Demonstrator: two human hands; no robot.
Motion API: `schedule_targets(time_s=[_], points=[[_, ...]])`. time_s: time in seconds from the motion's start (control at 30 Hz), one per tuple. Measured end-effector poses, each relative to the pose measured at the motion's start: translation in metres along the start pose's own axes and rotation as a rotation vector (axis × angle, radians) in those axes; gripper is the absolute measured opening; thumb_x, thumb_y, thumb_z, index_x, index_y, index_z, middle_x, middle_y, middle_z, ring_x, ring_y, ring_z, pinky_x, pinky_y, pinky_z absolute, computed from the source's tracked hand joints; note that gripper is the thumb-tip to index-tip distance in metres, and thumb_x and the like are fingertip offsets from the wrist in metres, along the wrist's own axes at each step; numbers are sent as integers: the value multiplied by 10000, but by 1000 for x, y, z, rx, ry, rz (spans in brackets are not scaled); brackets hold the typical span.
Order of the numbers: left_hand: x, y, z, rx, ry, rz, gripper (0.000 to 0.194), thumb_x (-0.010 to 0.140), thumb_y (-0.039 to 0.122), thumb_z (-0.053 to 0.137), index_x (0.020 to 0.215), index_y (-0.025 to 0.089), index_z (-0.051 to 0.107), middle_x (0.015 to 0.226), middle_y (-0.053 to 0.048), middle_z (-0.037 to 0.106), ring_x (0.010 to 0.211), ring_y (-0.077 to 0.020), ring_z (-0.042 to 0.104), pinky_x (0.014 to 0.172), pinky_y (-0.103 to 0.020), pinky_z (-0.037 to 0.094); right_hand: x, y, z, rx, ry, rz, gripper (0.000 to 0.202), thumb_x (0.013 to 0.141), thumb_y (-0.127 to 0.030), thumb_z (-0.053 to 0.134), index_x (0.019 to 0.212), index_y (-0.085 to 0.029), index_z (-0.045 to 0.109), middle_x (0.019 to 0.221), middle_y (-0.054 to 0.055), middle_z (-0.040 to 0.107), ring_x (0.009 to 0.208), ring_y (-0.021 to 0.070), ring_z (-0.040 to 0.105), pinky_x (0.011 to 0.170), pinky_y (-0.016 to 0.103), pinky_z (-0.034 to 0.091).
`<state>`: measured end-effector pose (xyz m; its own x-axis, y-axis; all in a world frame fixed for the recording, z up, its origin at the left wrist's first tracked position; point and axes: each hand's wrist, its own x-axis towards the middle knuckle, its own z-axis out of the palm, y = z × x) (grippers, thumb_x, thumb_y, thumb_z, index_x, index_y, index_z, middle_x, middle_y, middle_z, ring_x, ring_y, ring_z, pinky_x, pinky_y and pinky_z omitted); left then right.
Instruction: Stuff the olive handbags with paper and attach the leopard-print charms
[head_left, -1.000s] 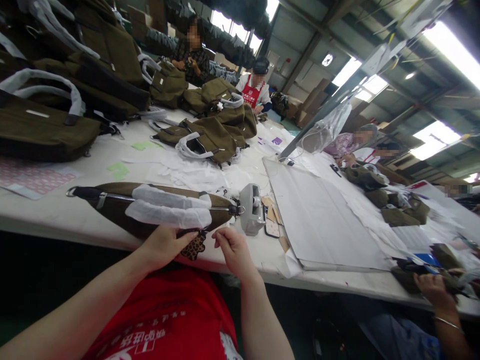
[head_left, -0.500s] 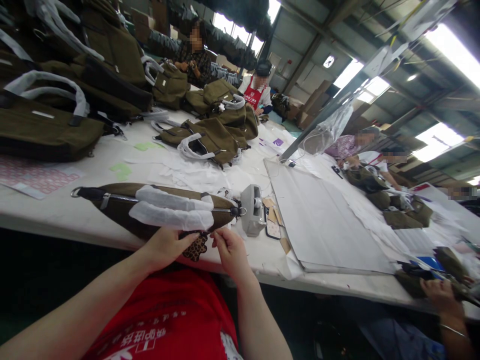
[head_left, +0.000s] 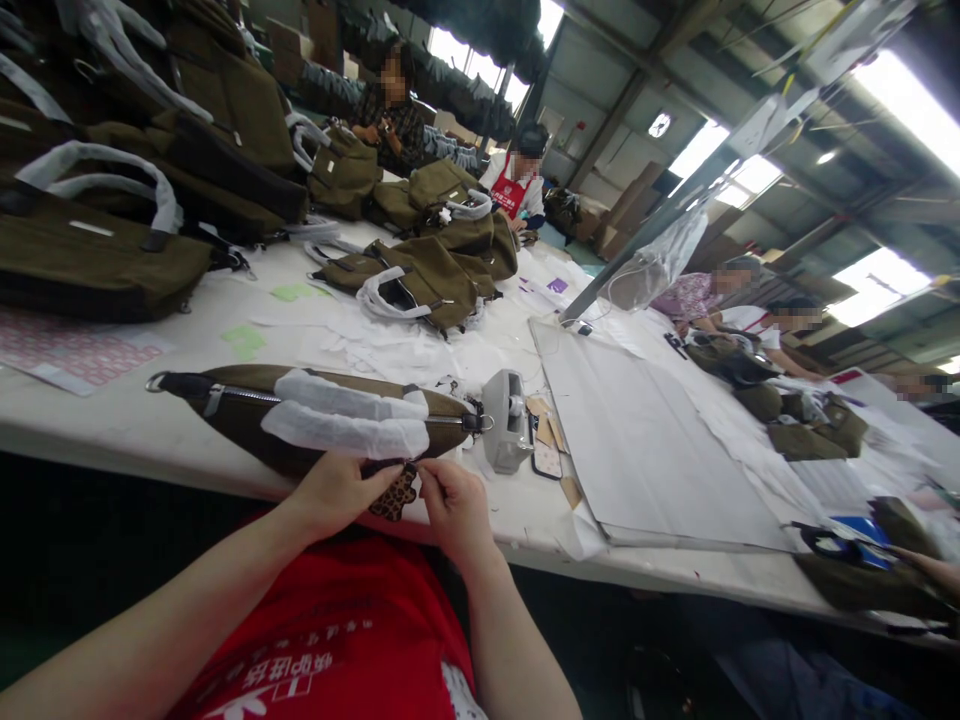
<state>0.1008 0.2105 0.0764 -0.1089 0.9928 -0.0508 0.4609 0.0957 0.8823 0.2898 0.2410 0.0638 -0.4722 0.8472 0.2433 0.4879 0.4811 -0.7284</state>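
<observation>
An olive handbag (head_left: 240, 415) lies on the table before me, its zip facing up and its handles (head_left: 345, 435) wrapped in white. A leopard-print charm (head_left: 395, 494) hangs at its near side, over the table edge. My left hand (head_left: 341, 497) is closed on the charm's upper left, thumb stretched along its top; the other fingers are hidden behind. The thumb and forefinger of my right hand (head_left: 459, 505) pinch together at the charm's top right corner, touching it. Whatever is in that pinch is too small to make out.
A grey tape dispenser (head_left: 508, 420) stands right of the bag, beside a phone (head_left: 547, 460). Farther right lies a large white board (head_left: 652, 430) with a metal post (head_left: 645, 240) behind it. Olive bags (head_left: 97, 245) are piled left and back. Several co-workers stand around the table.
My right hand has shifted slightly left, its fingertips now closer against the charm's top. The left hand and bag barely move. At far right, a co-worker's hand has drawn back out of view.
</observation>
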Motion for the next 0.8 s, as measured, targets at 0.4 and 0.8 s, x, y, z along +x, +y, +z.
schedule_targets(time_s=[0.4,0.8], points=[[1,-5,-1,-89,-68,27,502,802,513,570,1146,175,712,1192,-72,730,1156,-300,643,1084,-425,453,4,4,-11,72,-16,-4,217,965,-259,492,891,-198,687,699,7,652,672,145,605,653,248,430],[-3,-4,1,57,6,47,473,814,533,546,1106,216,741,1150,-51,748,1121,-300,663,1072,-395,462,8,-8,5,63,-106,28,351,1010,-307,409,732,-193,590,674,12,598,636,141,539,596,253,353]])
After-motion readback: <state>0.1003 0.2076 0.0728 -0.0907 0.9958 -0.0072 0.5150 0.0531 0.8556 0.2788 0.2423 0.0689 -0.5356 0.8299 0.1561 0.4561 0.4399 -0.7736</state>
